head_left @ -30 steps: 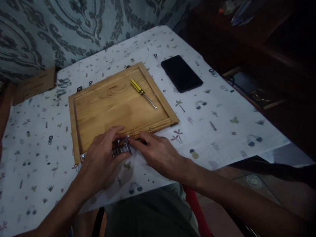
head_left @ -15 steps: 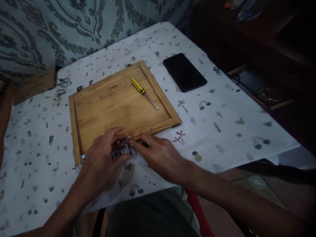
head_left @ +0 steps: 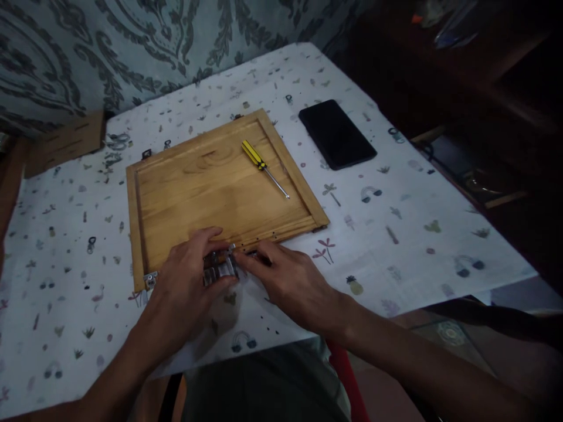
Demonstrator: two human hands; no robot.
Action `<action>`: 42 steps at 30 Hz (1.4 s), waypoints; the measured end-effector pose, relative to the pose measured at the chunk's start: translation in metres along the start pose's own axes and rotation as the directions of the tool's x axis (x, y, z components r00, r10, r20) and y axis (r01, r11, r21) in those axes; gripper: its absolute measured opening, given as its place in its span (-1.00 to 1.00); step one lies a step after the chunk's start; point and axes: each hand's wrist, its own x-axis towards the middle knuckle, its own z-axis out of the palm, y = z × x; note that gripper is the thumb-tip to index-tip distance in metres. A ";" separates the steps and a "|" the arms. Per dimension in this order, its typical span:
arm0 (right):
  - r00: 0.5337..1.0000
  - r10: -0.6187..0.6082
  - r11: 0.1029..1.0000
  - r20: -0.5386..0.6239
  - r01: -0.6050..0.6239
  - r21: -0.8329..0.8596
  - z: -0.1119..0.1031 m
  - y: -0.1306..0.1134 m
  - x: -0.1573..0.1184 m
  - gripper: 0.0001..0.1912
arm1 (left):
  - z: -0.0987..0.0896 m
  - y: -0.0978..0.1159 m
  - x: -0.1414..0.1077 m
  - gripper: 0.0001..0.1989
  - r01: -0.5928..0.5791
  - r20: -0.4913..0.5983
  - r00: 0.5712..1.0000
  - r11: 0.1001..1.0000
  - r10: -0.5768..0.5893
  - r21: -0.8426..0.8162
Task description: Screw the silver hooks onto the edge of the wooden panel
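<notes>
A framed wooden panel [head_left: 193, 193] lies flat on the table. At its near edge my left hand [head_left: 187, 272] is closed around a shiny metal hinge [head_left: 225, 269], thumb below and fingers above. My right hand [head_left: 288, 272] is at the hinge's right end, its thumb and index finger drawn together; whatever they pinch is hidden. Small dark holes dot the panel's near rail to the right of the hinge. Another metal hinge [head_left: 150, 279] sits at the near left corner, partly behind my left hand. On the panel rests a yellow-handled screwdriver [head_left: 255, 156], its tip toward the right.
A black phone or tablet [head_left: 338, 133] lies right of the panel. Brown cardboard [head_left: 65, 143] is at the far left, by the patterned wall. The printed tablecloth [head_left: 378, 246] covers the table. Several small dark bits [head_left: 268, 328] lie near the front edge.
The whole view has shifted slightly, so the table's things appear a little farther right. Both hands keep nearly the same pose at the hinge.
</notes>
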 end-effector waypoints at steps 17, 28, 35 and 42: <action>0.996 -0.075 0.985 -0.050 0.067 -0.157 -0.003 -0.004 0.003 -0.65 | 0.003 0.001 -0.004 -0.40 -0.095 -0.032 0.995 0.993 0.098 0.075; 0.996 -0.070 0.988 -0.063 0.060 -0.139 0.000 -0.002 0.000 -0.65 | 0.002 0.004 -0.003 -0.43 -0.029 -0.017 0.999 0.999 0.030 0.029; 0.998 -0.052 0.990 -0.024 0.048 -0.134 -0.001 -0.003 0.001 -0.65 | 0.002 0.004 -0.003 -0.48 -0.036 -0.023 0.999 0.999 0.037 0.033; 0.998 -0.063 0.991 -0.011 0.061 -0.122 -0.001 -0.002 0.000 -0.64 | 0.003 0.002 -0.002 -0.46 -0.040 -0.027 0.999 0.999 0.041 0.033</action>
